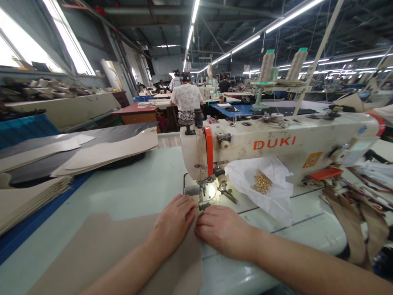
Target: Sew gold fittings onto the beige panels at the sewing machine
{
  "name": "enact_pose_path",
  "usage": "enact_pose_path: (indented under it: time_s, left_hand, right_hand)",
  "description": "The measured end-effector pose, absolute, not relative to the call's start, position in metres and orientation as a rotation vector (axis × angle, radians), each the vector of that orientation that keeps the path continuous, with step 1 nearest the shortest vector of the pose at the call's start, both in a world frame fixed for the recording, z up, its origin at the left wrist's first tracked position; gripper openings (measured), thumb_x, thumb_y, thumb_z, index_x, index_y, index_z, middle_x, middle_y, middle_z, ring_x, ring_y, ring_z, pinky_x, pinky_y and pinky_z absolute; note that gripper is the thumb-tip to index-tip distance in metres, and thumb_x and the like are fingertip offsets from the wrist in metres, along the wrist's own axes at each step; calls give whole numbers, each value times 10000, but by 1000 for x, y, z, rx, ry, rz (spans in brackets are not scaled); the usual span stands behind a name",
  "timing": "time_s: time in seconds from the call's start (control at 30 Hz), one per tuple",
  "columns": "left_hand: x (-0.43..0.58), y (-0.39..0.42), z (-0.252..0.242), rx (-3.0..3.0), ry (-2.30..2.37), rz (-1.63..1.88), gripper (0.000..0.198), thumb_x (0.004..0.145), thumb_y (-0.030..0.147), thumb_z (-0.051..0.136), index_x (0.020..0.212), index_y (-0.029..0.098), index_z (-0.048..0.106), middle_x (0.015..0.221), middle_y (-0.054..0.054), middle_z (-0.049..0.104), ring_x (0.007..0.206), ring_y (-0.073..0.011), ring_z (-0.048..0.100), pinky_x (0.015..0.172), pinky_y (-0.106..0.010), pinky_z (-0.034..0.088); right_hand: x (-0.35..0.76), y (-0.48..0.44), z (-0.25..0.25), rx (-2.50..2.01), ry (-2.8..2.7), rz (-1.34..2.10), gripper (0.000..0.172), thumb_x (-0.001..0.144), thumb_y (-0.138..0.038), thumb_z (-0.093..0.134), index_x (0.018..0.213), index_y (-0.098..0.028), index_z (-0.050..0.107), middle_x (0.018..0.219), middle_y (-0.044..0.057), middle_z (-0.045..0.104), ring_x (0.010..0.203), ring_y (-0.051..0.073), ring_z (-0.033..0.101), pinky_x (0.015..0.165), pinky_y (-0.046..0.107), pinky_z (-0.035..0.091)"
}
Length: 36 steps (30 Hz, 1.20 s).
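Note:
A large beige fabric panel (113, 250) lies on the pale green table of the sewing machine (239, 141), its far corner close to the needle and presser foot (204, 186). My left hand (173, 219) rests on the panel near its right edge, fingers curled and pressed together on the material. Just across from it, my right hand (222, 229) is closed at that same edge, its fingertips pinching the fabric in front of the needle plate (210, 191). The fingertips of both hands are partly hidden.
On the machine bed lies a white plastic bag (276, 188) with small gold-coloured metal pieces (261, 182). Stacked cut panels (107, 153) sit at left. Brown straps (346, 221) hang at right. Thread cones (267, 65) stand behind. A person (186, 98) sits farther off.

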<state>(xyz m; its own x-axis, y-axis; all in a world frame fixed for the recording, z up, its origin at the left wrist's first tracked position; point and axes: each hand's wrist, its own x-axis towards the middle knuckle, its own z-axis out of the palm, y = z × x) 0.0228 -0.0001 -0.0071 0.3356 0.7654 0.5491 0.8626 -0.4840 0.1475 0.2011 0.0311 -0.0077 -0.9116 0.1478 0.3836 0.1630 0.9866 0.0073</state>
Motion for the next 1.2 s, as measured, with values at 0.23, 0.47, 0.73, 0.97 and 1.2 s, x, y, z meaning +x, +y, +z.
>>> enact_pose_path:
  time_s: [0.23,0.47,0.73,0.97,1.2]
  left_hand:
    - [24,0,-7,-2416,-1519,-856,212,867,136,445,690,185,552,718,-24,624,705,-172,557,690,-304,485]
    - [24,0,-5,-2434,-1534,-875,198,875,175,466,702,189,562,720,-23,632,707,-169,570,685,-296,492]
    - [22,0,-6,-2440,-1573,-878,169,846,129,483,724,189,584,740,-25,644,726,-176,579,702,-302,498]
    - [23,-1,-3,-2459,-1615,-888,153,836,145,500,719,190,588,741,-27,638,733,-180,576,710,-309,494]
    - [22,-3,0,-2356,-1801,-985,90,790,140,511,760,198,573,761,-21,619,738,-181,579,674,-296,490]
  right_hand:
    - [201,31,-7,-242,-2751,-52,162,914,-219,497,821,-169,619,801,31,630,788,173,533,768,300,414]
    - [200,32,0,-372,-2647,6,151,901,-205,490,848,-153,622,855,66,627,857,185,547,813,311,426]
    - [195,38,-1,-441,-2651,-36,122,898,-185,504,905,-144,618,885,71,630,885,196,545,847,323,420]
    - [193,38,-3,-407,-2666,-176,151,920,-192,470,888,-137,607,862,60,610,839,199,520,834,333,405]
    - [190,39,-1,-394,-2682,-223,116,896,-185,525,820,-142,602,831,53,602,819,195,517,841,324,390]
